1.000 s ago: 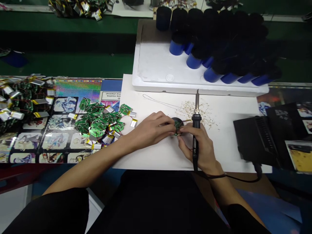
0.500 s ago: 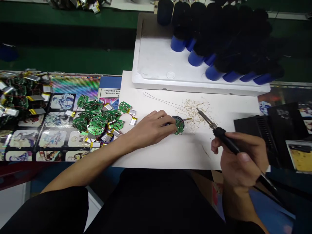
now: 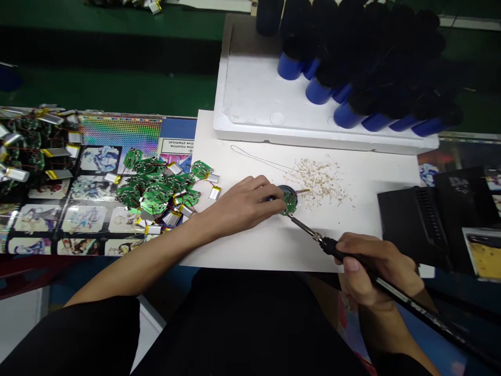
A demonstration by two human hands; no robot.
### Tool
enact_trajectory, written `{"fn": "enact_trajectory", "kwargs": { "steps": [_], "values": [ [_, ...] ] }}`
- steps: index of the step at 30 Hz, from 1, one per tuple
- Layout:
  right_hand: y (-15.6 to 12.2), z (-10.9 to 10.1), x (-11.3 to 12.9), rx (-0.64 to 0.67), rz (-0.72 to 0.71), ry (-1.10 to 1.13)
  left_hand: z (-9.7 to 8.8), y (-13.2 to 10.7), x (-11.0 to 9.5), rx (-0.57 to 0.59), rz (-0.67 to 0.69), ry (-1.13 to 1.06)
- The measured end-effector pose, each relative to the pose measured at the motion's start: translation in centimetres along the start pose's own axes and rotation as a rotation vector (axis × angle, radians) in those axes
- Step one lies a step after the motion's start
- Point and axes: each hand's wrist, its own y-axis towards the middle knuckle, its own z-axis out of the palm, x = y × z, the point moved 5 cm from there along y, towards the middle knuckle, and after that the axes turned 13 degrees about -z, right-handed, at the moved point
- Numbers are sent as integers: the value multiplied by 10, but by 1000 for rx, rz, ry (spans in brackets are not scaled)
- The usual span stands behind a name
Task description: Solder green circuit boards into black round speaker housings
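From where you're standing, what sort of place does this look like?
Probably an electronics workshop: a soldering iron in the right hand, a heap of green circuit boards wired to small batteries, and blue cylinders on a foam tray.

A: What sort of place is this?

B: An electronics workshop, more like a small assembly line than a home bench. There's a soldering iron [image 3: 303, 228] over a white sheet [image 3: 242, 250], with a black station [image 3: 410, 224] to the right.

A: What else points to that?

B: Heaps of green boards [image 3: 156, 193] wired to small batteries [image 3: 214, 193], and a foam tray [image 3: 250, 99] packed with blue cylinders [image 3: 319, 91]. Beyond lies a green bench [image 3: 105, 99].
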Motion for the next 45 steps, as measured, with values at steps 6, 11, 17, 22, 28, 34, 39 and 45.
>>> {"fn": "enact_trajectory", "kwargs": {
  "steps": [6, 11, 17, 22, 28, 34, 39, 45],
  "values": [
    [2, 6, -2, 14, -92, -35, 1, -1, 1, 33, -18, -7],
    [6, 9, -3, 26, -129, 7, 1, 0, 0, 43, -26, -11],
    [7, 7, -3, 28, -164, -5, 0, 1, 0, 20, -14, -7],
    [5, 6, -3, 39, -74, -28, 2, 0, 0, 32, -16, -5],
    [-2, 2, -7, 2, -29, -6, 2, 0, 1, 34, -23, -15],
    [-20, -15, -26, -191, 53, 33, 1, -1, 1, 22, -24, -31],
    [-25, -18, -49, -420, 231, 10, 0, -1, 1, 28, -21, -26],
    [-21, -4, -80, -352, 372, 144, -4, 0, -1, 10, -9, -46]
  ]
}}
